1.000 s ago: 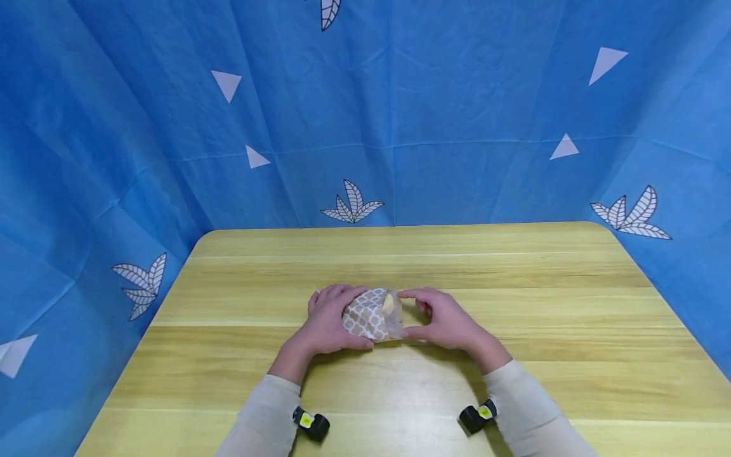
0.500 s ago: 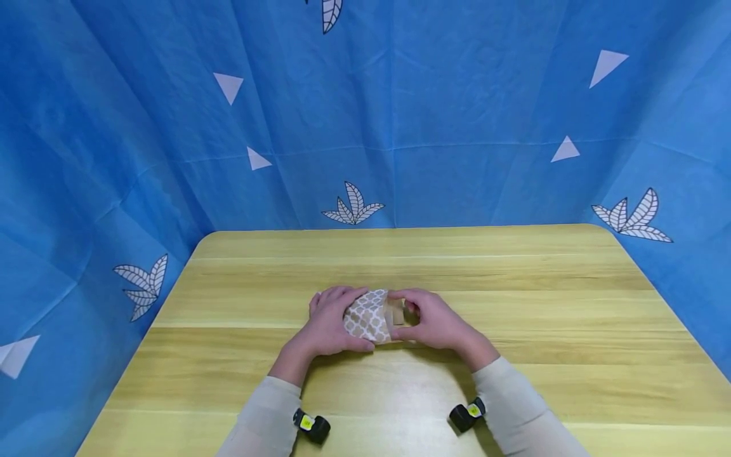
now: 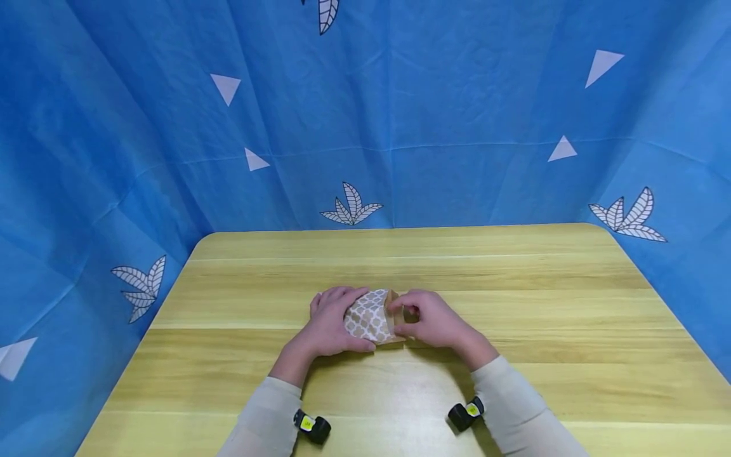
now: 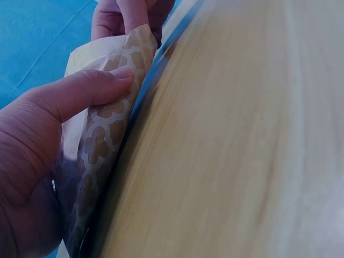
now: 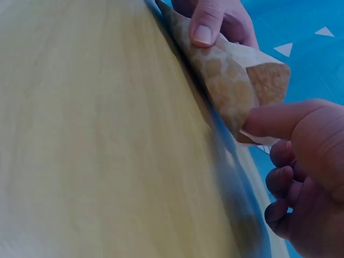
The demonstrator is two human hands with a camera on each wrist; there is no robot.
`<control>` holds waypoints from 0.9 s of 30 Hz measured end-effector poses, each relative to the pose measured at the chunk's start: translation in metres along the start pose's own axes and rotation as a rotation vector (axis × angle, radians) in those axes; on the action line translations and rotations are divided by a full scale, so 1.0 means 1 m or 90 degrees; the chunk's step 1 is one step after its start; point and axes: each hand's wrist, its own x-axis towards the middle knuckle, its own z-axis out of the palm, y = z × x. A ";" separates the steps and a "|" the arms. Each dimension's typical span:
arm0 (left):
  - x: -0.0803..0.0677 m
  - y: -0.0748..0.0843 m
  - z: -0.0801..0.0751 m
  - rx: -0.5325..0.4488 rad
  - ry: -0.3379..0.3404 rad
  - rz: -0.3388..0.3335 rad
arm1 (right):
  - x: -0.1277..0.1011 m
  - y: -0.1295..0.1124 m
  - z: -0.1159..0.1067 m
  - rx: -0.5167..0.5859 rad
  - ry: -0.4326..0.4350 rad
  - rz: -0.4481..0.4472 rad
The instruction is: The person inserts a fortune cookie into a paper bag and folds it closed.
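Note:
A small paper bag (image 3: 365,320) with a brown and white lattice print lies on the wooden table (image 3: 514,298), near its middle. My left hand (image 3: 327,324) grips the bag's left part, its thumb (image 4: 80,91) along the near side and its fingers over the top. My right hand (image 3: 429,322) holds the bag's right end, where the folded brown flap (image 3: 393,314) stands up. In the right wrist view the thumb (image 5: 274,121) presses the end of the bag (image 5: 231,80), with the other fingers curled. What the bag holds is hidden.
A blue cloth (image 3: 400,114) printed with white leaves and triangles hangs close behind and beside the table. A small black camera is strapped to each wrist (image 3: 311,426) (image 3: 465,412). Bare wood lies on all sides of the bag.
My right hand has moved left against the bag's open end and folded the flap over it. The pale thing seen in the opening a second ago no longer shows. The left hand stayed put.

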 end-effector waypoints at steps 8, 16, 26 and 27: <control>0.000 0.001 0.000 -0.004 -0.002 0.000 | 0.003 0.003 0.008 -0.010 0.019 -0.030; 0.000 0.000 0.000 0.007 0.001 0.004 | 0.000 0.006 0.007 -0.034 0.039 -0.007; 0.000 -0.001 0.000 0.017 0.001 0.011 | 0.003 0.002 0.011 -0.053 0.061 0.006; 0.000 -0.001 0.000 0.016 0.001 0.009 | 0.004 0.002 0.012 -0.054 0.061 0.007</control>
